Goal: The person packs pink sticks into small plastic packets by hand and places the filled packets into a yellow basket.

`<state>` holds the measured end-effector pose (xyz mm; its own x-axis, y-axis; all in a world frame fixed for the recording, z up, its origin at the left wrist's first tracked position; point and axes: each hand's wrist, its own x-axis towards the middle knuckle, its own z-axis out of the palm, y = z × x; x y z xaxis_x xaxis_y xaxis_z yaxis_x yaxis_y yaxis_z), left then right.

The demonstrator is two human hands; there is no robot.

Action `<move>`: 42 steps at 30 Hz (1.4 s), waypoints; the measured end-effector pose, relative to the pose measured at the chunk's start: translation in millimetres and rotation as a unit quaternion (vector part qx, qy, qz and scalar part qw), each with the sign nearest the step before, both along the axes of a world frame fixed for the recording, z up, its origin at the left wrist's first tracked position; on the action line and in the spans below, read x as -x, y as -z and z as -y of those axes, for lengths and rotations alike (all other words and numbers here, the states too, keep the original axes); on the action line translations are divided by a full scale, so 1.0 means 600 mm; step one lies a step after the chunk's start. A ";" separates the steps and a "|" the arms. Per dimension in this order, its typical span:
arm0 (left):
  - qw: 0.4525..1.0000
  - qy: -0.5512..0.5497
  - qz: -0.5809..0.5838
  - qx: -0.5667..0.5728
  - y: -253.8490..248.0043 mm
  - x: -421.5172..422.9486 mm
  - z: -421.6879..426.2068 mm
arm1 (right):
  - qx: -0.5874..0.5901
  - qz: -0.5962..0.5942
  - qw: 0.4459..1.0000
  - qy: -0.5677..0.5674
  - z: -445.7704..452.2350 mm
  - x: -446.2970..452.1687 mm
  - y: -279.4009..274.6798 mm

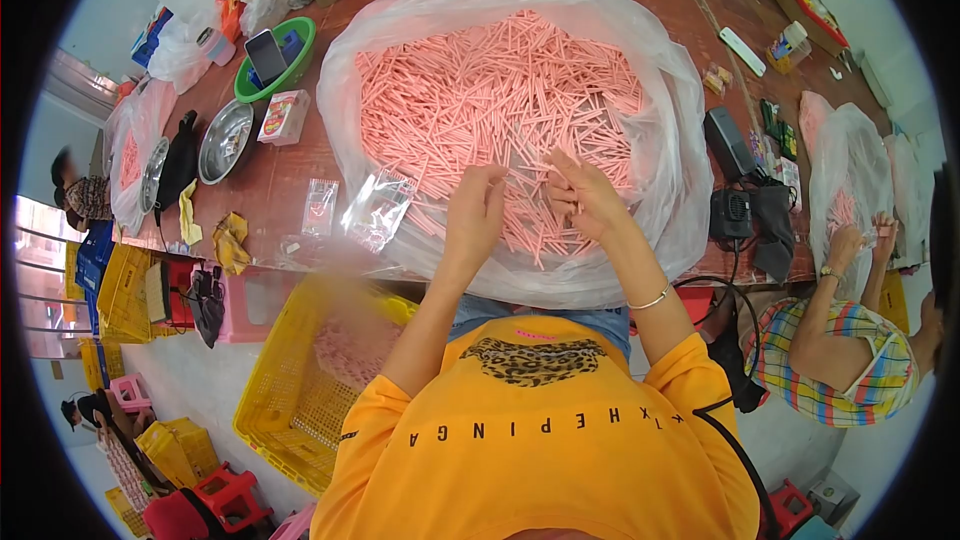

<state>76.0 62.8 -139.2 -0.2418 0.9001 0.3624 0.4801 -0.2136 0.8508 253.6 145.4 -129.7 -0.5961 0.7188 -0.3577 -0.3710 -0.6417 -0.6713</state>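
Observation:
A large clear plastic bag (670,70) lies wide open on the red-brown table, full of thin pink sticks (500,70). Over the near part of the heap is my left hand (477,212), its fingers bent together at the sticks; whether anything is between them is too small to tell. My right hand (583,198) is beside it, over the sticks, with fingers curled and partly spread; a stick seems to be near its fingertips. Left of the bag's opening, small clear packets (378,208) lie flat, partly on the bag's edge.
At the left are a green basin (300,60) with a phone, a metal bowl (227,142) and a card box (284,117). A yellow crate (270,410) stands below the table. Black devices (730,215) lie at the right, near a co-worker in a checked shirt (830,360).

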 end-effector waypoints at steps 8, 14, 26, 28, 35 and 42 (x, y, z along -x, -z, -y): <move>1.000 0.018 0.015 0.005 -0.009 -0.004 -0.004 | -0.052 0.040 0.998 0.003 -0.005 -0.024 0.012; 0.999 0.024 0.044 0.005 -0.004 -0.007 -0.011 | -0.278 0.189 0.939 0.073 0.020 0.003 -0.019; 0.968 0.076 0.219 0.097 -0.013 -0.024 0.004 | -0.136 0.073 0.988 0.000 0.018 -0.009 -0.040; 0.931 0.103 0.317 0.148 -0.032 -0.027 0.008 | -0.191 0.112 0.975 -0.007 0.024 -0.006 -0.033; 0.989 0.117 0.093 0.002 -0.064 -0.015 0.009 | -0.489 0.281 0.825 0.033 0.059 0.029 0.002; 0.993 0.097 0.071 -0.021 -0.078 -0.027 0.017 | -0.505 0.299 0.809 0.034 0.069 0.034 0.010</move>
<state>92.1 52.8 -92.2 -0.1164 0.9197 0.3750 0.3021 -0.3268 0.8955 232.9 104.1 -135.8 -0.4803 0.8484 0.2225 0.2031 0.3544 -0.9128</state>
